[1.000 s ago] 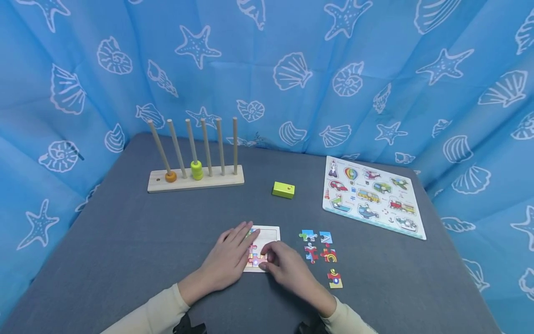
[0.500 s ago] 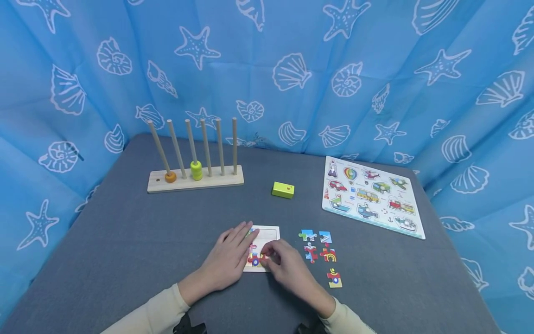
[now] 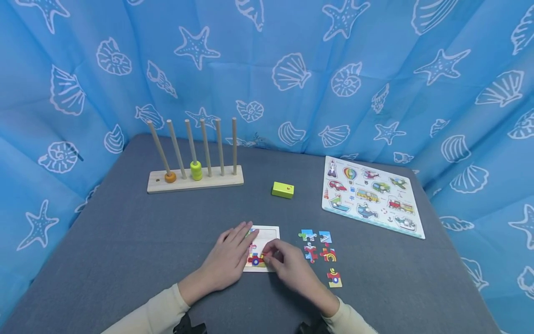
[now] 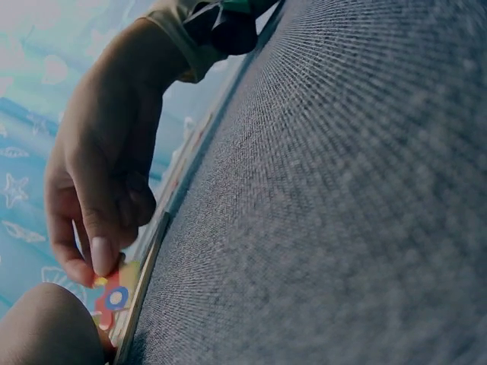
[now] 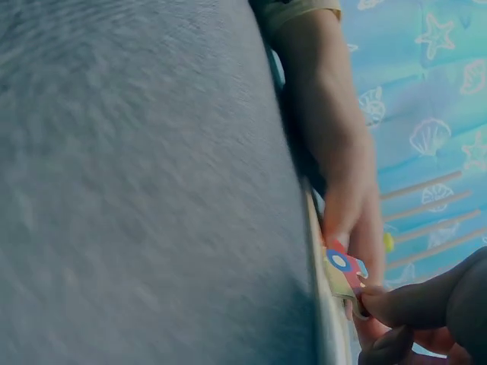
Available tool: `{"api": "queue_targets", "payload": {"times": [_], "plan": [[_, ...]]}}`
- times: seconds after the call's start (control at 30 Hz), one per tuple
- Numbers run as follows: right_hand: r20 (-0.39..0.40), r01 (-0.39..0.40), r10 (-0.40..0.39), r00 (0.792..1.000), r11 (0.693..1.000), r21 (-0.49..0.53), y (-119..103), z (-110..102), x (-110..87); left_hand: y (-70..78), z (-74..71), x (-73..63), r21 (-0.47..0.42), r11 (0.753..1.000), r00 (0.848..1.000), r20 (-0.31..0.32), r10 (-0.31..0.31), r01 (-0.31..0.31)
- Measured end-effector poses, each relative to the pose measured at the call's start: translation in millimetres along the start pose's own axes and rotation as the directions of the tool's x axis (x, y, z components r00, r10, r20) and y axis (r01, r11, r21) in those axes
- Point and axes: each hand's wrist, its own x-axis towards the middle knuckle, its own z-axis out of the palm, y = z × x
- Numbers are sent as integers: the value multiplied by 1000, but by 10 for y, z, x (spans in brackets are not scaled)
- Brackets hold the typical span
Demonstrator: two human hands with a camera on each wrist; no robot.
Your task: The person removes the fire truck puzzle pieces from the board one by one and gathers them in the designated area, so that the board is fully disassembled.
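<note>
A square wooden puzzle tray point(image 3: 273, 230) lies on the table, partly hidden under both hands. My left hand point(image 3: 225, 260) rests along its left side, fingers straight and together. With thumb and index finger, my right hand point(image 3: 288, 266) pinches the right end of a jigsaw piece point(image 3: 256, 261), red and yellow with a blue wheel. This piece sits low in the tray; in the right wrist view the wheel piece point(image 5: 339, 261) looks tilted at the tray's edge. In the left wrist view my left thumb point(image 4: 49, 327) is beside the tray.
Several loose jigsaw pieces point(image 3: 310, 253) lie right of the tray. Behind are a yellow-green block point(image 3: 282, 189) and a wooden peg stand point(image 3: 196, 184) with a few rings. A vehicle knob-puzzle board point(image 3: 359, 206) lies at the back right, before a blue shell-print curtain point(image 3: 250, 69).
The red piece with the blue wheel now shows low in the tray, where a paler printed picture showed a second ago. My right fingers have shifted slightly; my left hand has stayed put.
</note>
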Motion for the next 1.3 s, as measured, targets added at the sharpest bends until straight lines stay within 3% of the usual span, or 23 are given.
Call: {"api": "queue_targets", "payload": {"times": [0.37,0.53,0.7,0.83,1.13,1.3], "plan": [[-46,-42,40,998,999,-31,124,-406,-144,-12,14,2,8,1000,1000,20,-10,10],[-45,-143,141,989,989,-49,257,-610,-324,-13,18,2,5,1000,1000,18,2,-2],[-29,-242,242,970,970,-3,395,-747,-530,-9,17,-9,9,1000,1000,27,8,-9],[-10,-276,276,961,961,21,478,-813,-632,-8,14,-12,17,1000,999,37,6,-7],[46,-229,229,972,973,-12,569,-812,-650,-12,13,-5,6,1000,1000,29,-1,1],[15,-189,190,982,980,-67,592,-788,-658,-16,29,-4,14,1000,1000,28,-7,7]]}}
